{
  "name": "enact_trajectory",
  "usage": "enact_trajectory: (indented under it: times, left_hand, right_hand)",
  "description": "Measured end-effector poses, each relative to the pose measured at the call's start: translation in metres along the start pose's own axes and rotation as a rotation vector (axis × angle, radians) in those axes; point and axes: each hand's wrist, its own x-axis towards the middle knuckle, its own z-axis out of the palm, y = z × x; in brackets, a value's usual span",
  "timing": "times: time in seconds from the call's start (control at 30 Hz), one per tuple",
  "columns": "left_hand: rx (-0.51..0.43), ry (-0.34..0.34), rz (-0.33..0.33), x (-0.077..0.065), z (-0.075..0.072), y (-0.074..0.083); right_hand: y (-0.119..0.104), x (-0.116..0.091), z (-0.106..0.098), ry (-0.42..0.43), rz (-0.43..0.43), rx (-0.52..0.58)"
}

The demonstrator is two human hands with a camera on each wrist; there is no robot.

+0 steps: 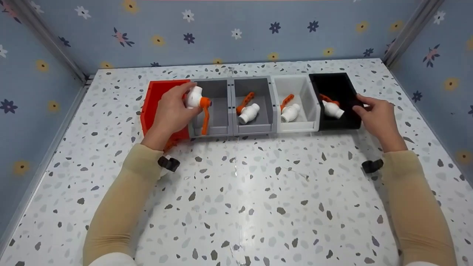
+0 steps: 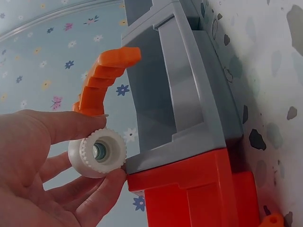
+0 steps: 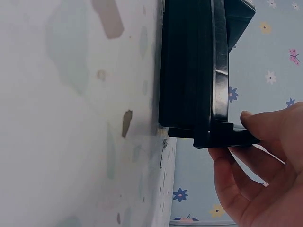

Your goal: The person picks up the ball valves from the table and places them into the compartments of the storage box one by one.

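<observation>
My left hand (image 1: pixel 172 109) grips a white ball valve (image 1: pixel 194 98) by its body, above the border of the red bin (image 1: pixel 147 107) and the left grey bin (image 1: pixel 218 130). Its orange lever hangs toward the front in the head view. In the left wrist view, thumb and fingers close around the valve (image 2: pixel 102 153), and its round open end shows. My right hand (image 1: pixel 380 116) pinches the right side wall of the black bin (image 1: pixel 342 123). Inside that bin lies another white valve (image 1: pixel 333 109) with an orange lever. The right wrist view shows thumb and fingers on opposite sides of the wall (image 3: pixel 232 137).
The bins stand side by side along the back of the speckled table (image 1: pixel 236 199). The right grey bin (image 1: pixel 257 128) and the white bin (image 1: pixel 299 127) each hold one valve. An orange piece (image 1: pixel 170 145) shows at the red bin's front. Flowered panels (image 1: pixel 236 48) enclose the table.
</observation>
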Motion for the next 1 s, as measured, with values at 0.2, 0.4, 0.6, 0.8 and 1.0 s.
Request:
enact_trajectory:
  times: [0.2,0.4,0.6,0.8,1.0]
  left_hand:
    - [0.009,-0.004,0.009,0.005,0.002,0.002]
    - [0.012,-0.021,0.008,0.01,0.006,0.005]
    - [0.005,-0.029,-0.003,0.015,0.011,0.009]
    - [0.024,-0.029,0.022,0.022,0.017,0.013]
    - [0.012,-0.043,0.028,0.029,0.021,0.016]
  right_hand:
    - [0.0,0.0,-0.001,-0.012,0.016,0.006]
    - [-0.001,0.002,-0.002,-0.023,0.031,0.001]
    - [-0.001,0.001,-0.002,-0.03,0.04,0.007]
    - [-0.001,0.001,-0.002,-0.02,0.037,0.009]
    - [0.0,0.001,0.0,-0.001,0.003,0.002]
